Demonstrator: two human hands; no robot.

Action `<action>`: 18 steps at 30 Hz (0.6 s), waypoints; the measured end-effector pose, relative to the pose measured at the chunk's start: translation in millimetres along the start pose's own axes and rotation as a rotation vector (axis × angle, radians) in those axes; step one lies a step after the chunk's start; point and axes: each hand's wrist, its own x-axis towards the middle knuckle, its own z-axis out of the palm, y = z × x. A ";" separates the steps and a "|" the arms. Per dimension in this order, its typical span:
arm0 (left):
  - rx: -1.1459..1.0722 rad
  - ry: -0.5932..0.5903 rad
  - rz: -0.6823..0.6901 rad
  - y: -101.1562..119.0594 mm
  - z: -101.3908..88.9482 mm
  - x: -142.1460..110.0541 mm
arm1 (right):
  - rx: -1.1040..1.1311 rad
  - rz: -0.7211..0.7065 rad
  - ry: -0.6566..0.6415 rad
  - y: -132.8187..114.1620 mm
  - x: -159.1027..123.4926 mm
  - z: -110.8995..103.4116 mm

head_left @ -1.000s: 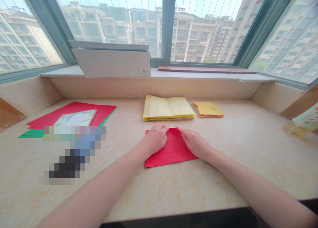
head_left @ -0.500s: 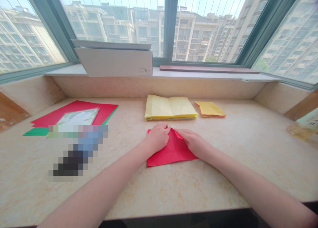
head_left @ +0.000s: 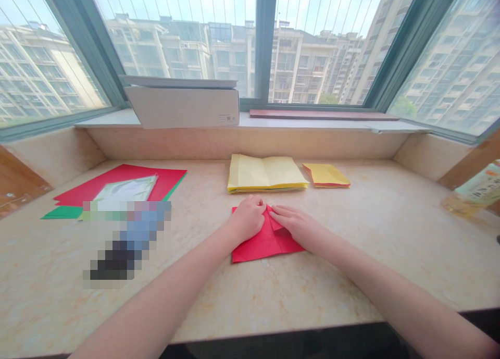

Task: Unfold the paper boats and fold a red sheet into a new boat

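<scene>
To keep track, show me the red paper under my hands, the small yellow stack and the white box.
Red paper [head_left: 252,245]: head view, lower left part.
Small yellow stack [head_left: 328,174]: head view, top face.
White box [head_left: 185,106]: head view, front side.

bright window daylight, blurry right edge

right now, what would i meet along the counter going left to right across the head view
Large red sheet → left hand → right hand → small yellow folded paper → bottle.
</scene>
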 end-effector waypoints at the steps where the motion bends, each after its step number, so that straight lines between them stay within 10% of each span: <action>1: -0.004 0.005 -0.002 0.1 0.0 -0.5 | 0.006 0.003 -0.001 0.4 0.1 0.3; 18: 0.071 0.020 -0.009 2.9 4.7 -6.3 | 0.083 0.058 -0.046 0.1 -0.6 -2.1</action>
